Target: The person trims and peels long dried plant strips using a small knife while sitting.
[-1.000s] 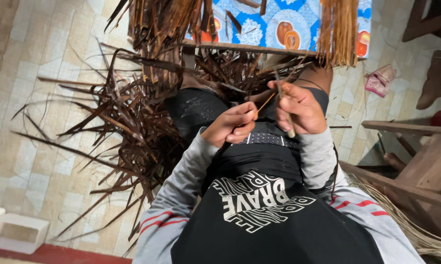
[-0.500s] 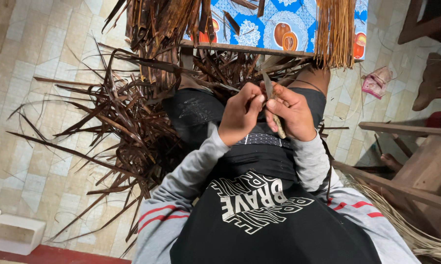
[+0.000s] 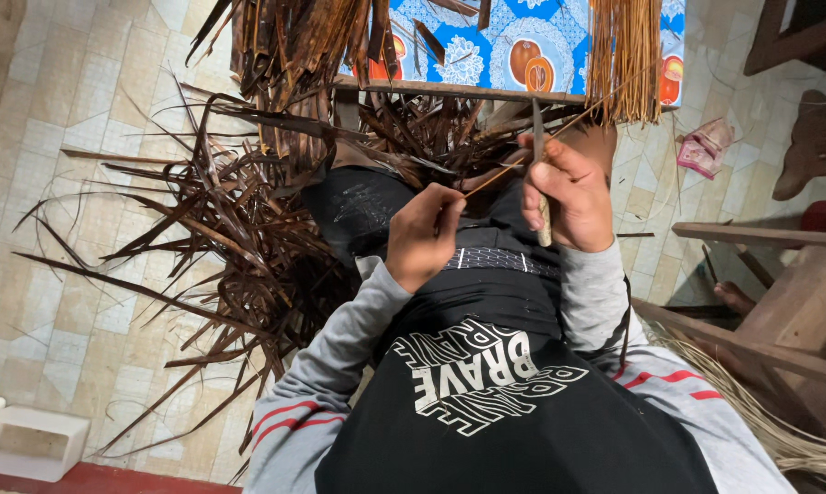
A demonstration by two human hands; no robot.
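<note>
Left hand: grip pinched on thin midrib stick | Right hand: grip closed around knife, blade against stick | Dark leaf strips heaped on floor, left.

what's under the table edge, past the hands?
Under the wooden table edge, dark brown leaf strips pile onto the person's lap and the tiled floor. The left hand and right hand cover part; the floor beneath the pile is hidden.
</note>
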